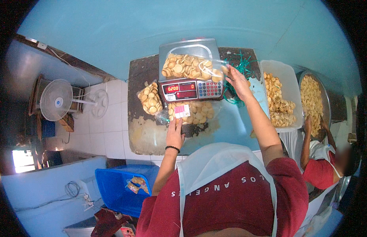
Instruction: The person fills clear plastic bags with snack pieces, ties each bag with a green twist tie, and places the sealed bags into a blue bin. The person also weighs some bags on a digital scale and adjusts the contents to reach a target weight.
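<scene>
On the steel pan of a digital scale [191, 90] lies a clear bag of round pale-gold biscuits [176, 66]. My right hand [237, 81] grips that bag's loose right end. My left hand [175, 136] has its fingers outstretched at the near edge of a second bag [199, 113], which has a pink-and-white label and lies in front of the scale. A smaller filled bag [149, 98] sits left of the scale. Green twist ties [242, 64] are heaped at the scale's right.
Right of the worn tabletop [141, 139] stand a plastic tub [284, 69] and a round metal tray [325, 90] of biscuits; a co-worker [318, 170] reaches into the tray. A white fan [56, 100] is at left, a blue bin [111, 189] at lower left.
</scene>
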Tool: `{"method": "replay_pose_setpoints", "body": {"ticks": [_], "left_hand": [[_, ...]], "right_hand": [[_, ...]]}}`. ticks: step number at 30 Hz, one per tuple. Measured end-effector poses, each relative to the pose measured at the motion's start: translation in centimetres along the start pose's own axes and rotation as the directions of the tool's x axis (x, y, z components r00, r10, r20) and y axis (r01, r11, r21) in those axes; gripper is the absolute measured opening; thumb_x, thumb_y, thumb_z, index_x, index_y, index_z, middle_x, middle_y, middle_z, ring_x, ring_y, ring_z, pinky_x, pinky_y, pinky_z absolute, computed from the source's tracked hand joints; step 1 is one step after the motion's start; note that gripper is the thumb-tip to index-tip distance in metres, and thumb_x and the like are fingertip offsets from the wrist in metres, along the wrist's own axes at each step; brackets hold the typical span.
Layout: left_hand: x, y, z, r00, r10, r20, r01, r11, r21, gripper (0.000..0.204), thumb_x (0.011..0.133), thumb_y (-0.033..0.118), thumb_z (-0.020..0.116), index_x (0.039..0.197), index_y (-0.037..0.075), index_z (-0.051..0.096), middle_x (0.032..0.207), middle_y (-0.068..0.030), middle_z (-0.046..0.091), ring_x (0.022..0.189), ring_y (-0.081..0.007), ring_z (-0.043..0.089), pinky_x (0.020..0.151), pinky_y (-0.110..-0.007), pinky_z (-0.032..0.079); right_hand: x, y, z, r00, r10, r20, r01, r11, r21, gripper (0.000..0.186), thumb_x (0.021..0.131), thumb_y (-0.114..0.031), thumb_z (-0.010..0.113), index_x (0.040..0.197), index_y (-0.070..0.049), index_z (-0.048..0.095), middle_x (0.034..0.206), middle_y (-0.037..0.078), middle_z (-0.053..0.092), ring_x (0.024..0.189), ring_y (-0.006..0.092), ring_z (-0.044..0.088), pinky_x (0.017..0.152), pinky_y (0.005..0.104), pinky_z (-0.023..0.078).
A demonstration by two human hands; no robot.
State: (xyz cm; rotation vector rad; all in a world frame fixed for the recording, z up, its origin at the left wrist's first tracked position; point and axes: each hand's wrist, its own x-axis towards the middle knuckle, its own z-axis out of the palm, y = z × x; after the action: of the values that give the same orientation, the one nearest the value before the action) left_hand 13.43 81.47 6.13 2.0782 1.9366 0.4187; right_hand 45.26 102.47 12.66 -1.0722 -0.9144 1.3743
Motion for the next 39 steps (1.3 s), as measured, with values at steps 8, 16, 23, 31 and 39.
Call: {"method": "replay_pose_setpoints", "body": {"ticks": [8,16,23,31,39], "left_hand": [[3.6,3.7,-4.4,0.979,0.168,-0.116,-0.187,0.967,-0.173,0.075,0.078,0.017,0.076,0.145,0.009,0.043,0.148,-0.0244,0.039,0.138,-0.0434,0.036,0.112,-0.046,0.035],[11.1,15.2,-11.5,0.829,0.272,-0.489,-0.44,0.857,-0.269,0.036,0.089,0.009,0.055,0.124,0.01,0.067,0.142,-0.0257,0.048,0.127,-0.0409,0.049,0.105,-0.047,0.036],[9.2,17.6,-11.5,0.949,-0.027,-0.313,-0.21,0.686,-0.697,0.029,0.105,0.02,0.047,0.105,-0.002,0.065,0.092,-0.0041,0.067,0.083,-0.0104,0.059,0.074,-0.025,0.047],[4.5,17.6,-14.5,0.89,-0.154,-0.43,-0.212,0.695,-0.687,0.028,0.106,0.024,0.048,0.097,0.003,0.063,0.087,-0.0014,0.063,0.073,-0.0055,0.053,0.064,-0.021,0.042],[2.0,15.9,-15.0,0.824,-0.273,-0.496,-0.168,0.719,-0.675,0.03,0.105,0.025,0.049,0.101,0.001,0.067,0.082,-0.0034,0.069,0.066,-0.0033,0.051,0.059,-0.019,0.04]], "right_hand": [[-2.9,-1.6,1.5,0.757,-0.467,0.457,0.61,0.254,-0.75,0.025,0.08,-0.021,0.073,0.101,-0.008,0.07,0.103,0.012,0.065,0.103,0.0317,0.06,0.087,0.043,0.049],[-12.5,-10.9,5.5,0.202,-0.693,0.692,0.875,-0.19,-0.446,0.019,0.075,-0.022,0.066,0.093,-0.015,0.068,0.103,0.002,0.065,0.098,0.0211,0.062,0.083,0.0423,0.048],[-9.7,-8.6,-16.9,0.754,-0.654,0.06,0.317,0.282,-0.905,0.024,0.082,-0.018,0.071,0.102,-0.006,0.067,0.108,0.017,0.066,0.1,0.0359,0.063,0.087,0.046,0.049],[-15.6,0.9,-42.4,0.735,-0.247,-0.631,-0.639,0.06,-0.767,0.027,0.087,-0.036,0.066,0.093,-0.011,0.074,0.089,0.02,0.071,0.086,0.0387,0.068,0.074,0.0508,0.051],[-10.2,-11.0,-27.6,0.931,-0.361,0.049,0.04,-0.033,-0.999,0.016,0.088,-0.019,0.065,0.091,-0.005,0.071,0.088,0.017,0.068,0.082,0.04,0.064,0.068,0.0465,0.049]]}}
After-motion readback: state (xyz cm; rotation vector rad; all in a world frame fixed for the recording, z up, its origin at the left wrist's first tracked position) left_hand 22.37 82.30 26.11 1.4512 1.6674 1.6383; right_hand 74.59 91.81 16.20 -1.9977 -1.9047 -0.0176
